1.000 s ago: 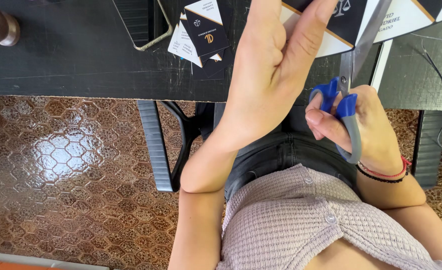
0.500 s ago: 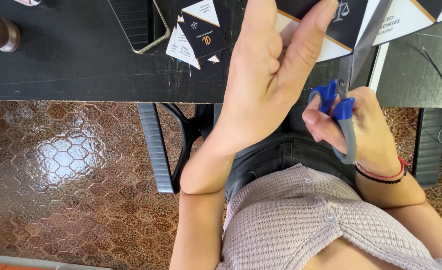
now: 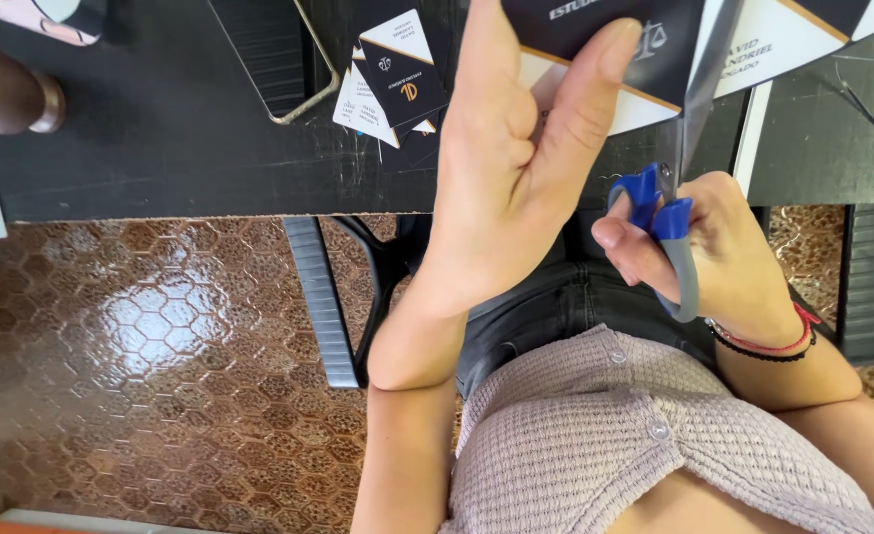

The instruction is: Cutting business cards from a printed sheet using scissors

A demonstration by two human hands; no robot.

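table (image 3: 180,148): black top across the upper part of the view, its near edge running left to right above the person's lap; it carries the loose cards and, at the far left, a dark brown round thing cut off by the frame.

printed sheet (image 3: 644,59): dark and white card stock with a gold stripe, held up over the table edge between the two hands; it runs off the top of the frame, so its full shape cannot be told.

left hand (image 3: 511,168): raised, palm toward the camera, thumb and fingers pinching the sheet's lower left part; grasping the sheet.

right hand (image 3: 729,252): lower and to the right, fingers clenched through the loops of the scissors; a red and a black band sit on the wrist.

scissors (image 3: 676,213): blue handles with a grey lower loop, blades pointing up and away from the body, long axis close to upright with a slight lean to the right; the blades meet the sheet's lower edge just right of the left hand's thumb.

key relation: the sheet lies straight ahead of the blades, along their axis; the left hand is the nearer one to the sheet, touching it, while the right hand reaches it only through the blades.

cut cards (image 3: 397,84): small dark and white pieces lying overlapped on the table, left of the left hand, well apart from the scissors.
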